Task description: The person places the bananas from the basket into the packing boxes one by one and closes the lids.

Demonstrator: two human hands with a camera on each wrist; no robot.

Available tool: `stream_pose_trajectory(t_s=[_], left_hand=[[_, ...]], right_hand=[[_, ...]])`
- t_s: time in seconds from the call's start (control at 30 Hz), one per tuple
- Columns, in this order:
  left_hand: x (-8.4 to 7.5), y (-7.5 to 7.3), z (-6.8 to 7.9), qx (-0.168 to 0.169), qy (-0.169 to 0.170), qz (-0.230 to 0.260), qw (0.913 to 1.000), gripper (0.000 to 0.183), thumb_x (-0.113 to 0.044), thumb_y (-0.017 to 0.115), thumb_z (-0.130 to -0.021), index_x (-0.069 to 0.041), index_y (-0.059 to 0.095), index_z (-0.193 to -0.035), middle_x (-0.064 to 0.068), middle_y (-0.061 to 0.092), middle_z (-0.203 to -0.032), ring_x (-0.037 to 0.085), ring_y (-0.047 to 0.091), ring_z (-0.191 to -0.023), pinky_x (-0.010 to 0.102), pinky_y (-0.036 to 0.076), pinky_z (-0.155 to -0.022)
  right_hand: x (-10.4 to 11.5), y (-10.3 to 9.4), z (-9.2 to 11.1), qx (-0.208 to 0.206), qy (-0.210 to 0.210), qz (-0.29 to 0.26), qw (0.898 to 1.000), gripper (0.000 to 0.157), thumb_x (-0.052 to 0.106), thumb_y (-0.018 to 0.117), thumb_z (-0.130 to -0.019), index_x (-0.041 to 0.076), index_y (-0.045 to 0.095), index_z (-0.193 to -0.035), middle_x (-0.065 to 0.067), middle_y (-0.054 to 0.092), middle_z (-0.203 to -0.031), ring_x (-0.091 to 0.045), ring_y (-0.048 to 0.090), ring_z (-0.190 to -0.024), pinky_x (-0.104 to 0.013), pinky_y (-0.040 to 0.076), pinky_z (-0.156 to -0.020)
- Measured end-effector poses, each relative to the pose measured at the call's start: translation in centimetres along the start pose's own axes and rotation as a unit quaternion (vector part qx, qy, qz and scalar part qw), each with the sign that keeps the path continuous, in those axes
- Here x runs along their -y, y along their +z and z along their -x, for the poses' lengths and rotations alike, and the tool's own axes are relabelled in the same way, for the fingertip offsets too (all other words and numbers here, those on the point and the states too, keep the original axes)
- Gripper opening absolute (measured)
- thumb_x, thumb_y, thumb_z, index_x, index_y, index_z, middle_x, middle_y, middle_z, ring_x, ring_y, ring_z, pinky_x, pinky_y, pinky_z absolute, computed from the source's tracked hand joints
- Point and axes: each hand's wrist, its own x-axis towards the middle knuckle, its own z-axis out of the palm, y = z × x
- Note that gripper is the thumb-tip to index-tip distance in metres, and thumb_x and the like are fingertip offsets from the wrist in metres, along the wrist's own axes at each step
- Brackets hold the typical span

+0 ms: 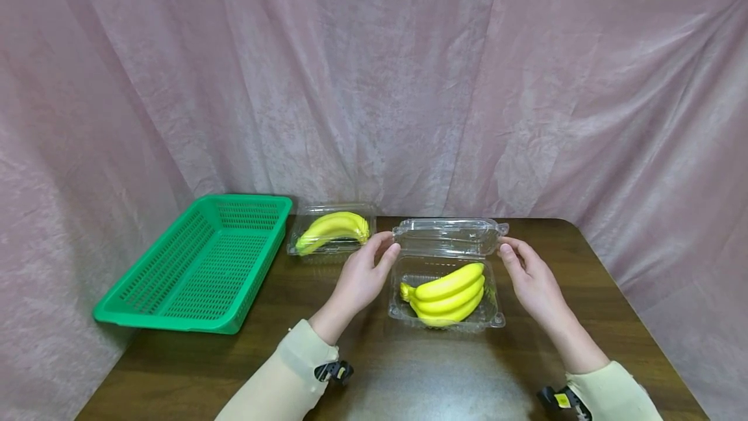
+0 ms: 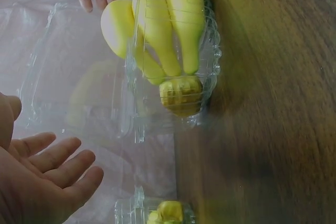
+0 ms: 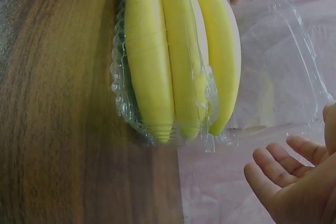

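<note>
A bunch of yellow bananas (image 1: 447,294) lies in the base of a clear plastic clamshell box (image 1: 403,310), its stem end toward the left. The box's lid (image 1: 447,237) stands raised at the back. My left hand (image 1: 365,275) is at the lid's left corner, thumb and index tips right by the edge. At the opposite corner my right hand (image 1: 532,278) is placed the same way. In the left wrist view the left fingers (image 2: 68,166) are extended and spread; the right fingers (image 3: 273,166) look much alike in the right wrist view.
A second clear box (image 1: 295,239) with bananas (image 1: 336,226) inside sits at the table's back, left of the lid. Farther left is a green slotted plastic basket (image 1: 257,284). A pink curtain (image 1: 374,83) hangs behind the brown wooden table (image 1: 561,245).
</note>
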Motion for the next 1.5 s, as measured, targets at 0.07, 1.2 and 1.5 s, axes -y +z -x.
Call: stream_pose_trajectory(t_s=[0.07,1.2,1.5], left_hand=[[-0.1,-0.1,0.1,0.007,-0.004,-0.001,1.0000,0.051,-0.045,0.058,-0.116,-0.010,0.062,-0.153,0.009,0.070,-0.147,0.029,0.066,-0.137,0.052,0.050,-0.116],[0.6,-0.9,0.7,0.057,-0.019,0.012,0.9981,0.063,-0.056,0.040,-0.119,-0.013,0.053,-0.163,0.010,0.058,-0.162,0.035,0.056,-0.147,0.058,0.043,-0.121],[0.9,-0.9,1.4,0.082,-0.015,-0.001,0.9965,0.061,-0.052,0.042,-0.119,-0.015,0.048,-0.167,0.008,0.054,-0.166,0.032,0.053,-0.150,0.055,0.040,-0.124]], right_hand=[[0.0,0.0,0.0,0.002,0.001,-0.001,1.000,0.057,0.040,0.042,-0.121,-0.004,0.052,-0.156,-0.033,0.064,-0.145,-0.048,0.058,-0.141,-0.064,0.042,-0.116],[-0.7,0.2,0.5,0.028,-0.003,-0.030,0.999,0.060,0.037,0.032,-0.123,-0.010,0.050,-0.157,-0.034,0.058,-0.152,-0.052,0.060,-0.138,-0.034,0.051,-0.114],[-0.3,0.1,1.8,0.053,0.001,-0.036,0.998,0.065,0.038,0.024,-0.124,-0.010,0.041,-0.164,-0.035,0.053,-0.158,-0.054,0.060,-0.138,-0.059,0.044,-0.114]])
